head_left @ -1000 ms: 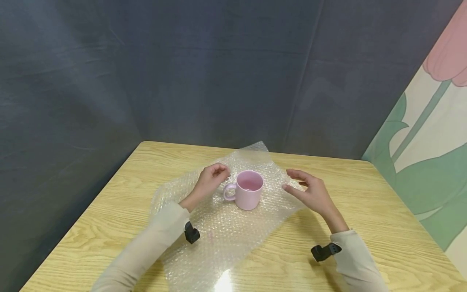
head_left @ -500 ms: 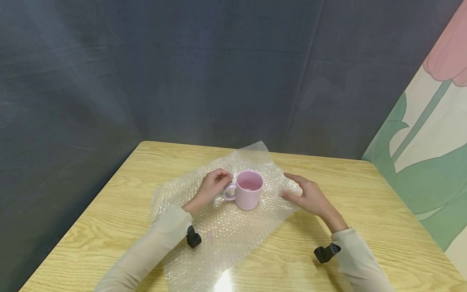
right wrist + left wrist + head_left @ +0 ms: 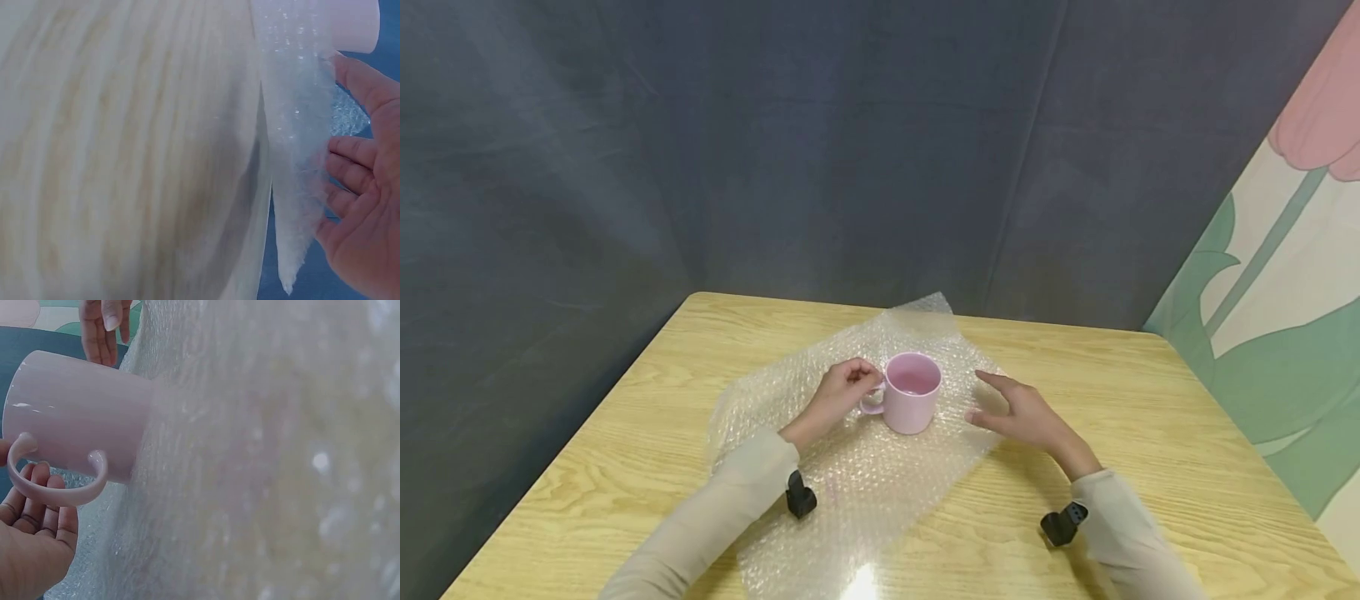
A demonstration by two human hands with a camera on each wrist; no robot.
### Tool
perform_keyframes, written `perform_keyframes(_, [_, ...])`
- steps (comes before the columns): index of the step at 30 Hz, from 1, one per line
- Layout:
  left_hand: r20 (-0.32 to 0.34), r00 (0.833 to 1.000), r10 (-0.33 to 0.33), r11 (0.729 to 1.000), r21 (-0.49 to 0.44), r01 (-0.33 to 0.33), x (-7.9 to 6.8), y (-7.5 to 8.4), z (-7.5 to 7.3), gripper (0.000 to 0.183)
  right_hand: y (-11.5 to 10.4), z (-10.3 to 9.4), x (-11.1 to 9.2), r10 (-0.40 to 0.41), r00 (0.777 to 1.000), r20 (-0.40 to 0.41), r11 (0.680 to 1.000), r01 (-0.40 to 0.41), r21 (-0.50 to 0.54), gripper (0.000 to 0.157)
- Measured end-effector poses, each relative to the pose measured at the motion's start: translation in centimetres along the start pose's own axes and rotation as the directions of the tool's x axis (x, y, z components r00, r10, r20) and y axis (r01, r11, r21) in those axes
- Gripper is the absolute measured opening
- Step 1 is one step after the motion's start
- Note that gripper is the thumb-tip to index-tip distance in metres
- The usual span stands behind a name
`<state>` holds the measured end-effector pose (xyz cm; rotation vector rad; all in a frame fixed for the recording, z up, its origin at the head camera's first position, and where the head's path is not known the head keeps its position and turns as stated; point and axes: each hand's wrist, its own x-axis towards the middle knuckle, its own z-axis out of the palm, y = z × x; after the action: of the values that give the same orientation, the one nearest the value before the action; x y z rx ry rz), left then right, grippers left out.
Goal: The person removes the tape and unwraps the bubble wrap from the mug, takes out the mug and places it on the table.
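A pink mug (image 3: 912, 408) stands upright on a sheet of bubble wrap (image 3: 880, 467), with its handle toward the left. At the top of that handle is my left hand (image 3: 842, 392). In the left wrist view, the relaxed fingers (image 3: 37, 515) reach behind the handle (image 3: 59, 495), while only a bit of the thumb shows at the edge. My right hand (image 3: 1026, 412) lies over the wrap's right corner, a short way from the mug, thumb and fingers spread apart. Nothing sits between them in the head view.
The wooden table (image 3: 1157, 433) extends to both sides of the wrap. A dark curtain (image 3: 850, 167) hangs along its back and left. At the right is a panel painted with a tulip (image 3: 1322, 108). Both wrists carry a small black camera (image 3: 801, 497).
My left hand has come down and right, up to the mug's handle. The right hand has shifted left and lower, nearer the mug. The mug and bubble wrap have stayed in place.
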<state>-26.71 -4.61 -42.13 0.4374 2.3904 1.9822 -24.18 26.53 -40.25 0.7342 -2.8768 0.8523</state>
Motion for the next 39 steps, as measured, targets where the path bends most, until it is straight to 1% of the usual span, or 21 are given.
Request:
perform_keyframes(5, [0.039,0.999,-0.01,0.999,-0.041,0.012,0.0,-0.4,-0.1,0.015,0.2,0.4,-0.1,0.01,0.999,0.053,1.0,-0.009,-0.018,0.081])
perform_keyframes(9, [0.059,0.998,-0.016,0.999,-0.043,0.019,-0.1,-0.4,-0.1,0.013,0.1,0.6,0.1,0.003,0.995,0.097,0.999,0.0,-0.033,0.085])
perform_keyframes(13, [0.069,0.998,-0.011,0.999,-0.04,0.013,-0.3,-0.5,-0.1,0.015,0.2,0.8,0.1,-0.009,0.994,0.113,0.999,0.013,-0.039,0.086])
perform_keyframes(19, [0.097,0.995,-0.011,0.999,-0.045,0.016,-0.5,-0.4,0.0,0.023,0.6,1.4,0.1,-0.015,0.989,0.149,0.998,0.024,-0.063,0.087])
perform_keyframes(23, [0.112,0.994,-0.017,0.999,-0.043,0.021,-0.4,-0.5,0.0,0.026,0.4,1.5,0.2,0.001,0.984,0.176,0.998,0.011,-0.068,0.089])
perform_keyframes(29, [0.142,0.989,-0.035,0.998,-0.048,0.042,-0.3,-0.7,-0.3,0.025,0.1,1.6,0.3,0.034,0.978,0.208,0.997,-0.018,-0.078,0.091])
perform_keyframes(34, [0.113,0.992,-0.049,0.995,-0.076,0.058,-0.5,-0.6,-0.1,0.023,0.1,1.7,0.4,0.03,0.975,0.219,0.996,-0.009,-0.093,0.093])
perform_keyframes(39, [0.085,0.995,-0.047,0.993,-0.104,0.056,-0.6,-0.6,0.2,0.021,0.0,1.6,0.5,0.036,0.976,0.215,0.994,-0.012,-0.11,0.093])
